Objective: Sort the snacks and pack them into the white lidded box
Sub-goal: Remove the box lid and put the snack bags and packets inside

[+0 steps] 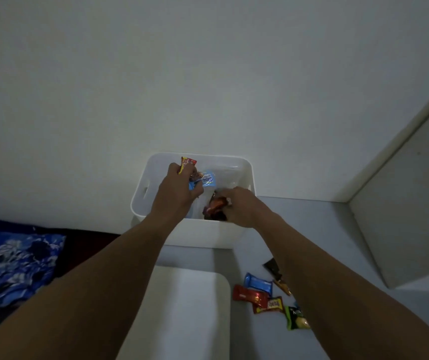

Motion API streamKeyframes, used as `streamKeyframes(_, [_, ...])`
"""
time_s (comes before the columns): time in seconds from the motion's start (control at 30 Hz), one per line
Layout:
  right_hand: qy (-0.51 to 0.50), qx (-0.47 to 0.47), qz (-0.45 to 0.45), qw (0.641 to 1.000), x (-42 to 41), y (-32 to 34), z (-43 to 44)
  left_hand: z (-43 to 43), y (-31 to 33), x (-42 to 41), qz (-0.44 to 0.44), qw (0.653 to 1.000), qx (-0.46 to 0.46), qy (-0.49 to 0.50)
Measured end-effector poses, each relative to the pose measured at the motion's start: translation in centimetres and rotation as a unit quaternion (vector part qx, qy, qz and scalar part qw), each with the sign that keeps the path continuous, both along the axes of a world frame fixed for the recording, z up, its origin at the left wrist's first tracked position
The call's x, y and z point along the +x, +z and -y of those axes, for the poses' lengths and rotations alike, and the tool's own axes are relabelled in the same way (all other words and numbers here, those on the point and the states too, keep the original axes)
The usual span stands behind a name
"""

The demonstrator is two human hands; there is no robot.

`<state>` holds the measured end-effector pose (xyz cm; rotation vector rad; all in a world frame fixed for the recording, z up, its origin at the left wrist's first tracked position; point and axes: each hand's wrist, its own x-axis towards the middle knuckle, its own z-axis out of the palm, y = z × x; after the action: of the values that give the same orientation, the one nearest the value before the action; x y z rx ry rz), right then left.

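The white box (244, 172) stands open against the wall. Both my hands reach into it. My left hand (177, 193) grips a bunch of snack packets (205, 179), one red and yellow, others light blue. My right hand (242, 206) holds a dark red-orange packet (214, 206) low inside the box near its front wall. The box's white lid (182, 307) lies flat on the floor in front of it. Several loose snacks lie on the floor to the right: a blue packet (257, 283), a red packet (248, 296) and a green packet (295, 318), partly hidden by my right forearm.
A blue patterned cloth (13, 266) lies on the floor at the left. A white cabinet or door panel (403, 216) juts out at the right. The pale wall rises right behind the box.
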<state>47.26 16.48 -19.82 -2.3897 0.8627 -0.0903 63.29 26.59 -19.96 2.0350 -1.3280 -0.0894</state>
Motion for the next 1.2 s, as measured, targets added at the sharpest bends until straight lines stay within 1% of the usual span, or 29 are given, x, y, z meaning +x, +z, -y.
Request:
streamKeyframes(0.03, [-0.015, -0.007, 0.002, 1.0, -0.3, -0.1, 0.1, 0.2, -0.4, 0.1, -0.001, 1.0, 0.002, -0.005])
streamKeyframes(0.1, [-0.053, -0.055, -0.012, 0.997, -1.0, -0.5, 0.5, 0.8, -1.1, 0.0, -0.009, 1.0, 0.017, -0.014])
streamKeyframes(0.2, [-0.091, -0.112, -0.08, 0.986, -1.9, -1.6, 1.1, 1.8, -2.1, -0.6, -0.014, 0.998, 0.047, -0.028])
streamKeyframes(0.23, [-0.1, -0.11, -0.092, 0.985, -2.1, -1.7, 1.3, 2.2, -2.4, -0.8, -0.013, 0.998, 0.055, -0.033])
streamKeyframes(0.33, [-0.123, -0.05, -0.096, 0.987, -2.6, -1.6, 1.2, 2.9, -3.1, -1.7, -0.01, 0.994, 0.091, -0.055])
streamKeyframes(0.43, [-0.109, -0.045, -0.093, 0.989, -3.2, -1.2, 0.9, 3.2, -3.9, -2.3, 0.007, 0.989, 0.127, -0.078])
streamKeyframes(0.53, [-0.111, -0.03, -0.081, 0.99, -3.6, -1.4, 0.8, 2.9, -4.2, -2.9, 0.019, 0.987, 0.146, -0.07])
streamKeyframes(0.6, [-0.118, -0.021, -0.067, 0.99, -3.9, -1.6, 0.8, 2.6, -4.1, -3.3, 0.027, 0.987, 0.147, -0.059])
streamKeyframes(0.7, [-0.107, -0.01, -0.057, 0.993, -4.8, -1.5, 0.5, 1.7, -4.1, -4.1, 0.063, 0.986, 0.146, -0.053])
streamKeyframes(0.83, [-0.116, -0.003, -0.067, 0.991, -7.3, -1.8, 0.1, -0.3, -4.3, -7.2, 0.167, 0.978, 0.119, -0.047])
streamKeyframes(0.97, [-0.131, 0.008, -0.074, 0.989, -11.5, -2.6, -0.7, -2.7, -5.1, -12.8, 0.224, 0.97, 0.081, -0.043])
streamKeyframes(1.03, [-0.127, -0.001, -0.081, 0.989, -14.2, -3.5, -1.1, -3.9, -6.4, -15.8, 0.243, 0.967, 0.058, -0.043])
streamKeyframes(1.1, [-0.107, -0.008, -0.102, 0.989, -16.6, -4.9, -1.5, -4.8, -8.1, -18.3, 0.25, 0.965, 0.056, -0.052])
streamKeyframes(1.2, [-0.134, 0.012, -0.108, 0.985, -20.0, -8.2, -1.8, -5.3, -11.1, -21.2, 0.239, 0.966, 0.061, -0.071])
